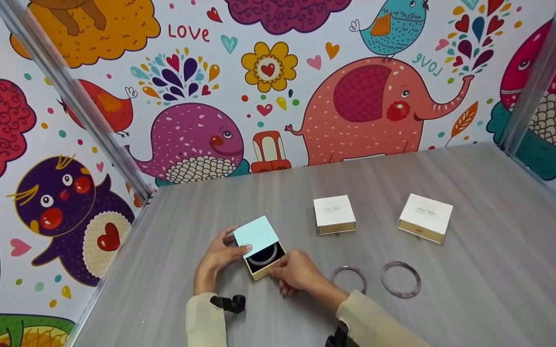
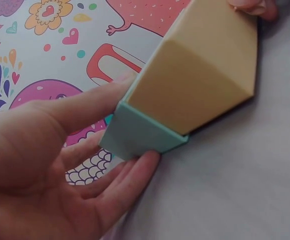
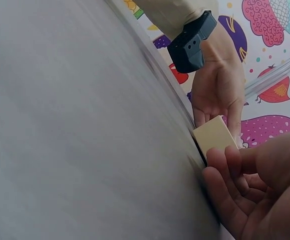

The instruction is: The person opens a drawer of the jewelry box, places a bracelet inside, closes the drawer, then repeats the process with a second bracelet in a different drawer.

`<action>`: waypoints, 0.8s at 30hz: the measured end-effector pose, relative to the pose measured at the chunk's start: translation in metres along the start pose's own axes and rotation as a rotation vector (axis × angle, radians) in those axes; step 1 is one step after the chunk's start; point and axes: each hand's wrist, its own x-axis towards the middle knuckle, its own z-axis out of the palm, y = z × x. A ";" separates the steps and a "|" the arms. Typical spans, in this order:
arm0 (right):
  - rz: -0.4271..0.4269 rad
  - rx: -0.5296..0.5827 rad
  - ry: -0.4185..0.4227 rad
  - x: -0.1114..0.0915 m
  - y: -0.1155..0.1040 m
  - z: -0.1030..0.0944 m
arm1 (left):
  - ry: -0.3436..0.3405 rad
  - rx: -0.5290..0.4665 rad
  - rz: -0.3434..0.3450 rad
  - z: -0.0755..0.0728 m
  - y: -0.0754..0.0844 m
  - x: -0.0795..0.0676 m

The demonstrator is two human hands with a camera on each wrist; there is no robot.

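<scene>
A mint-green drawer box (image 1: pixel 256 235) sits tilted toward the right on the table, its cream drawer (image 1: pixel 261 273) partly slid out at the near end. Inside that drawer a greyish bangle (image 1: pixel 271 254) lies on black lining, partly covered by the lid. My left hand (image 1: pixel 220 255) grips the green sleeve, thumb on top and fingers around the far side; in the left wrist view the fingers press its edge (image 2: pixel 140 135). My right hand (image 1: pixel 297 272) pinches the drawer's near right corner with curled fingers.
Two white boxes with gold-coloured sides, one in the middle (image 1: pixel 334 212) and one at the right (image 1: pixel 426 215), stand farther back. Two more bangles lie nearer, one (image 1: pixel 362 274) beside my right forearm and another (image 1: pixel 417 284) to its right. A patterned wall (image 1: pixel 268 111) borders the table.
</scene>
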 end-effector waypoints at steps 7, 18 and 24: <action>0.007 0.004 -0.009 0.002 0.001 -0.001 | -0.002 -0.032 0.005 0.001 0.000 0.001; 0.015 -0.001 -0.008 0.003 0.000 -0.001 | -0.010 -0.007 -0.002 0.001 0.001 -0.001; 0.011 -0.001 -0.009 0.003 -0.001 -0.001 | -0.007 -0.007 0.000 0.001 0.001 -0.001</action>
